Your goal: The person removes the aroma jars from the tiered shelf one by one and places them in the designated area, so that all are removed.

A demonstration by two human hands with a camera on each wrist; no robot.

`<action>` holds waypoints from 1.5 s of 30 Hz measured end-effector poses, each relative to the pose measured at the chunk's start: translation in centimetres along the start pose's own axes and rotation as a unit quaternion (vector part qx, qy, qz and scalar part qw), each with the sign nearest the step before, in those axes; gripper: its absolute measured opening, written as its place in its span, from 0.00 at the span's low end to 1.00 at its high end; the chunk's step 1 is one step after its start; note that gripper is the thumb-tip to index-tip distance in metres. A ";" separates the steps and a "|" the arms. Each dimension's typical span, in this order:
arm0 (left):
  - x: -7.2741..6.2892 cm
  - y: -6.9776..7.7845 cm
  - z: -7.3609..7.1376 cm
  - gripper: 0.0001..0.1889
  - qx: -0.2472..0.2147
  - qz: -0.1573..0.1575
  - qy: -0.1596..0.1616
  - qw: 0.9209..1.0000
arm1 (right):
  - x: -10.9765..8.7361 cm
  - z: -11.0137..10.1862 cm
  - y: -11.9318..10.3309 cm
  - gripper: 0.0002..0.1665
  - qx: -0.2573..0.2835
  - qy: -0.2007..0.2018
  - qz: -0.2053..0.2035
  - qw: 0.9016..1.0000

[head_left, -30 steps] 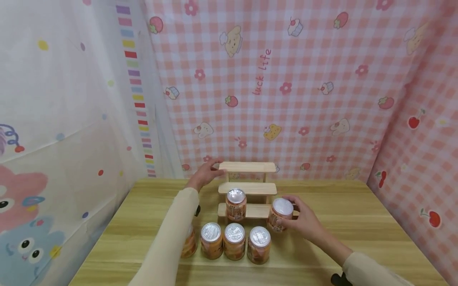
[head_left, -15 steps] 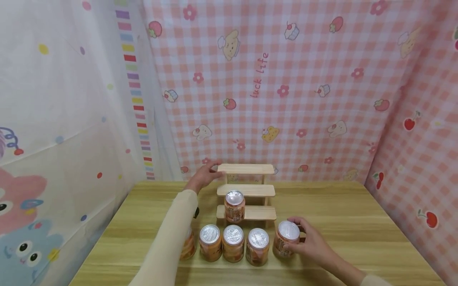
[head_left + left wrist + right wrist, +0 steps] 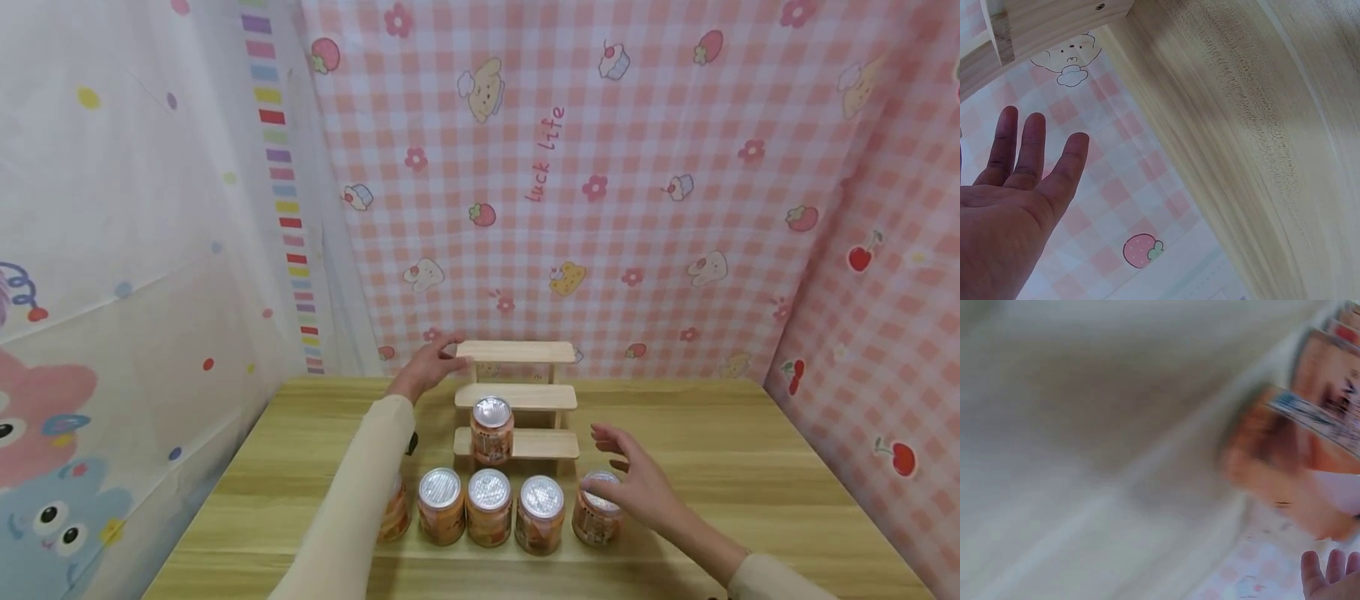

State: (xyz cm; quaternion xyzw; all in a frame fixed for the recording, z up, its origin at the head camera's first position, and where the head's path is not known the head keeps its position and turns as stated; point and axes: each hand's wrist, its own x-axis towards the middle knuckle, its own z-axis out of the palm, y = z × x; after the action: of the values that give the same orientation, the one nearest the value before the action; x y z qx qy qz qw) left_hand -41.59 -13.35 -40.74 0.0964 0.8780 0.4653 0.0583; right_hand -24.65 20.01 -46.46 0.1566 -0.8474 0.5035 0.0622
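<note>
A small three-tier wooden shelf (image 3: 551, 444) stands at the back of the table; one orange can with a silver lid (image 3: 492, 437) is on its lowest tier. My left hand (image 3: 429, 369) holds the left end of the top tier between thumb and forefinger, its other fingers (image 3: 1033, 144) extended. Apart from the rightmost can (image 3: 595, 527), my right hand (image 3: 648, 487) has its fingers spread, and the thumb overlaps that lid in the head view. Beside that can, several similar cans (image 3: 540, 529) form a row in front of the shelf. My left sleeve partly hides the leftmost can (image 3: 395, 512).
The wood-grain table (image 3: 712, 442) meets a pink checked cloth (image 3: 517, 250) at the back. A white patterned cloth (image 3: 150, 275) hangs on the left and another checked cloth (image 3: 885, 350) on the right.
My right hand has carried a can from beside the shelf's lowest tier to the right end of the row and let go, fingers now spread. My left hand has stayed at the shelf.
</note>
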 end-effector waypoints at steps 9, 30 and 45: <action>-0.2 -0.2 0.0 0.32 -0.012 -0.001 0.002 1.000 | 4.7 3.6 -4.4 0.46 0.048 -0.002 0.017 0.999; 0.0 0.6 -0.1 0.31 -0.002 -0.009 -0.001 1.000 | 8.6 9.5 -5.4 0.48 0.052 0.003 0.034 0.998; 0.1 0.0 0.0 0.31 -0.010 -0.011 0.003 1.000 | 8.6 10.2 -5.2 0.45 -0.002 0.004 0.020 1.000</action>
State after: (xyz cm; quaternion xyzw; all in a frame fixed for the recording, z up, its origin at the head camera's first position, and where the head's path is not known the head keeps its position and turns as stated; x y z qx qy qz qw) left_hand -41.74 -13.35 -40.78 0.0848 0.8742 0.4740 0.0618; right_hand -30.54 7.02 -44.76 0.1376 -0.8511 0.5036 0.0556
